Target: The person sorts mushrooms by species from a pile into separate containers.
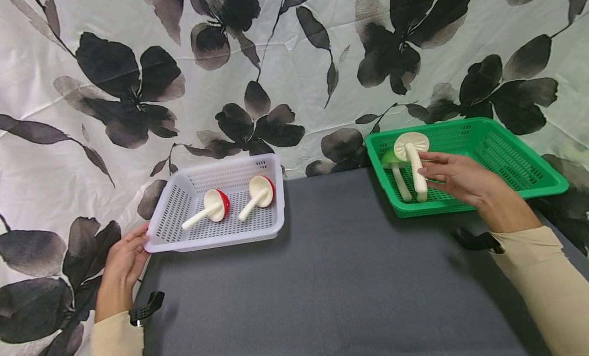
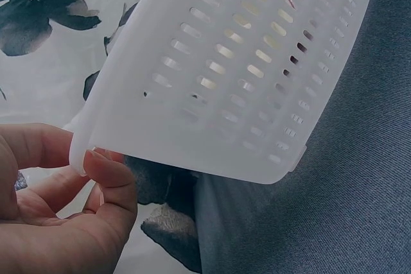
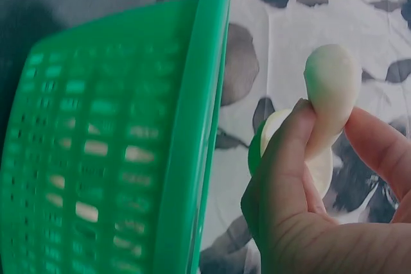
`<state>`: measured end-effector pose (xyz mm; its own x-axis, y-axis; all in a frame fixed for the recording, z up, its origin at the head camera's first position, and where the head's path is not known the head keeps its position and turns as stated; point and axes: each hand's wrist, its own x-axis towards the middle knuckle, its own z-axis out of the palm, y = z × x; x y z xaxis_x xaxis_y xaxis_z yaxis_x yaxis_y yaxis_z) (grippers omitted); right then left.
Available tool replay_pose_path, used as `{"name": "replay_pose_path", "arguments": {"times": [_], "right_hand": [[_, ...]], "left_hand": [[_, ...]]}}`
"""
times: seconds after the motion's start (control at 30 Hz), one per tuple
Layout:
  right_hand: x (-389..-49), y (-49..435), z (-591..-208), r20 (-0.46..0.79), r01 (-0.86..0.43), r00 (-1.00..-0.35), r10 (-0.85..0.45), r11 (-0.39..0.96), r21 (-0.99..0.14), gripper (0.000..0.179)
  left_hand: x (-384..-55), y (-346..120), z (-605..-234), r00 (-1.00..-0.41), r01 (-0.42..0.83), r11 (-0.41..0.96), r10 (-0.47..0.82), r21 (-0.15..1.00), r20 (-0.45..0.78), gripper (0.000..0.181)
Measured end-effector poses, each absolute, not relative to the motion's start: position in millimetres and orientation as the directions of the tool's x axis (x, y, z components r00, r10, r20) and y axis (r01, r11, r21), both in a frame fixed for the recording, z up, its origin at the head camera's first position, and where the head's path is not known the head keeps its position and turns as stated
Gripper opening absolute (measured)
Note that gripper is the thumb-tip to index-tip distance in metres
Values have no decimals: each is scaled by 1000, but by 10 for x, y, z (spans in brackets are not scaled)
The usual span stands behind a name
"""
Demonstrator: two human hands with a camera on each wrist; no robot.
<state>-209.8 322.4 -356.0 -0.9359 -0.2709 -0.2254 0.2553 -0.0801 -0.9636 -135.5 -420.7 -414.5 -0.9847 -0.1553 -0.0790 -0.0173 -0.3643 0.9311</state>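
At the left, my left hand (image 1: 124,261) pinches the near-left corner of a white plastic basket (image 1: 213,242) between thumb and fingers; the left wrist view shows the rim (image 2: 82,149) in that grip. Two toy mushrooms with red caps lie in this basket, one left (image 1: 216,206) and one right (image 1: 261,191), stems pointing down-left. My right hand (image 1: 460,177) pinches the pale stem of a toy mushroom (image 1: 416,169) over the left end of a green basket (image 1: 520,193). Its cap has a green edge (image 3: 255,149) in the right wrist view. Another green-capped mushroom (image 1: 401,184) lies behind it in the basket.
Both baskets stand along the back of a dark grey table (image 1: 313,274), with a stretch of tabletop between them. A white cloth with dark flowers (image 1: 322,80) hangs behind and beside the table. Black straps (image 1: 476,241) are on both wrists.
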Motion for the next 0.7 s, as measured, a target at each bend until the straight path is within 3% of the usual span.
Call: {"name": "replay_pose_path", "arguments": {"times": [0.17,0.6,0.7], "right_hand": [[-2160,3376,-3571,-257,265,-941,-220,-8,-964,41],[-2270,3793,-3567,-305,293,-941,-148,99,-951,25],[-2273,3868,-3560,-318,295,-938,-135,167,-941,39]], "left_hand": [[-1362,-4207,-4148,-984,-15,-361,-160,933,-77,41],[-1364,-4215,-4157,-984,-13,-362,-159,932,-75,41],[-1360,-4208,-4146,-983,-17,-351,-164,936,-79,41]]}}
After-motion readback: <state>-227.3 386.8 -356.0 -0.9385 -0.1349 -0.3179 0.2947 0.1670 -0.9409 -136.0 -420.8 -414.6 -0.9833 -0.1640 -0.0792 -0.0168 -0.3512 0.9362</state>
